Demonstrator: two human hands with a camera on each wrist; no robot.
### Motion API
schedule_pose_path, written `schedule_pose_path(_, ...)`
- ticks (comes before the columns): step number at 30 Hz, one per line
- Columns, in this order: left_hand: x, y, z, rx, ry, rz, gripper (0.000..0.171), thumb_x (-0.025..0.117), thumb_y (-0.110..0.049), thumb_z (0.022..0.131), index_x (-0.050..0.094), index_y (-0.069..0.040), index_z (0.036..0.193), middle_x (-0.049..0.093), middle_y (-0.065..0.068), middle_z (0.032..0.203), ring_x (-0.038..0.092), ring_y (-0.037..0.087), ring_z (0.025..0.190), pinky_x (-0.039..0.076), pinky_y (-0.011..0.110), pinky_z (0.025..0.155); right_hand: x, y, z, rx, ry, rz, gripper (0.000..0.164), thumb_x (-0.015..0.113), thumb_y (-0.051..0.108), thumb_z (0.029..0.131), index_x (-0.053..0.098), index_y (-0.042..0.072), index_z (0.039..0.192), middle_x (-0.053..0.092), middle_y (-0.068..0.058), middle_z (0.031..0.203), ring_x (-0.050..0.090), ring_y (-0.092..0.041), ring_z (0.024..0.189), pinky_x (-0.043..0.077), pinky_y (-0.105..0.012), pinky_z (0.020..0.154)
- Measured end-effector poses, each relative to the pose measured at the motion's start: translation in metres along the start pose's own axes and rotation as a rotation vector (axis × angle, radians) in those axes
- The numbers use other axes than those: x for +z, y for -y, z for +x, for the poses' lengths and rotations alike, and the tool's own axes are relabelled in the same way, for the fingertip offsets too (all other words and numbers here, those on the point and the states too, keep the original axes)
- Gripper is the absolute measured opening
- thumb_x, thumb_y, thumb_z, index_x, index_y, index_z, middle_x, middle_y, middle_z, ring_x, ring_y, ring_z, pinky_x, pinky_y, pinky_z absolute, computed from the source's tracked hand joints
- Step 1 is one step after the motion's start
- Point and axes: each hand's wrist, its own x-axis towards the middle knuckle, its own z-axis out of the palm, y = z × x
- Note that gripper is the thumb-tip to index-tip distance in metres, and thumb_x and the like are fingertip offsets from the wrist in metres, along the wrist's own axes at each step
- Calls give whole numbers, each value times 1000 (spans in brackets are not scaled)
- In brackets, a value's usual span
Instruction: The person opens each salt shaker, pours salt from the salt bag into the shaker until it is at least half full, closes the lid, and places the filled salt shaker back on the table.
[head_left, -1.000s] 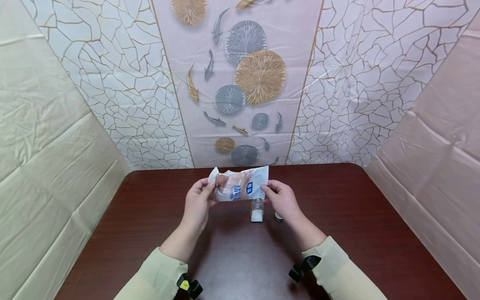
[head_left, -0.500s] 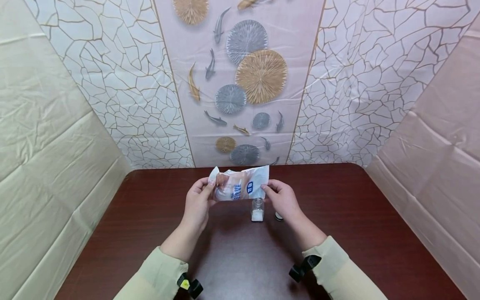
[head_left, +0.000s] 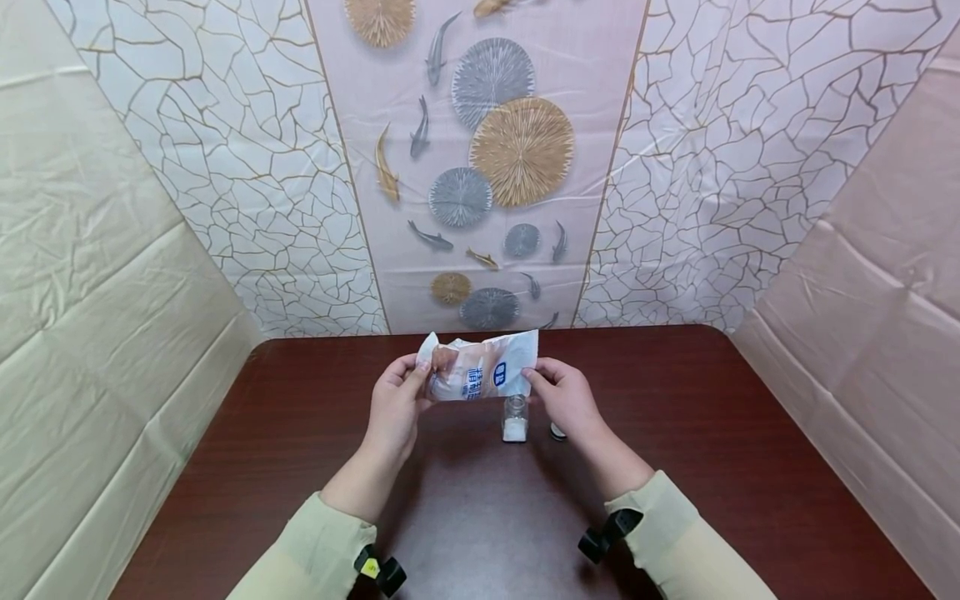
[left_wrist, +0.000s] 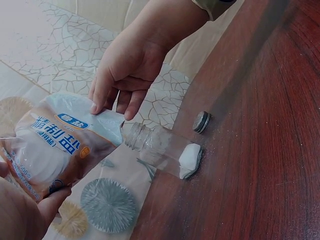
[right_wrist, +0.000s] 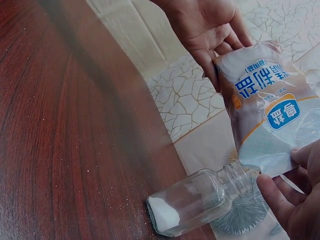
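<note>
A plastic bag of salt, white and tan with blue lettering, is held sideways over the table. My left hand grips its fuller end, thumb on the front face. At the other end, my right hand pinches the bag near its corner. Directly below that corner stands an uncapped clear glass jar, upright, with white salt at its bottom. In both wrist views the bag's corner is at the jar's mouth; whether they touch I cannot tell. No falling salt can be made out.
A round dark-rimmed jar lid lies on the reddish-brown table, right of the jar and partly behind my right hand in the head view. Fine white grains are scattered around the jar's base. A patterned cloth backdrop rises behind the table.
</note>
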Motion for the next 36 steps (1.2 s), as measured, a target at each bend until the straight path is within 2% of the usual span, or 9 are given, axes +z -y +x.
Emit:
schedule_pose_path(11,0,-1,-2,0,5,-9,15,57,-9,100,60,0,111,64,4,97,61,15,82,55,28,64,0,-1,1,17,2,-7,20,63,12,98,69,-2,111,70,-18,103,70,-22,78,57,-27,66)
schedule_pose_path(26,1,-1,-2,12,9,-27,12,57,-9,99,61,-1,108,64,5,95,60,14,81,54,28,63,0,3,-1,15,-10,-15,17,63,11,97,70,-2,108,70,-17,99,69,-23,74,57,-28,65)
schedule_pose_path(36,2,-1,-3,17,10,-29,11,57,-8,99,61,-1,107,65,3,96,61,14,81,54,28,64,-1,3,-2,9,-10,-8,17,64,10,97,70,-1,108,71,-16,98,70,-29,75,57,-27,64)
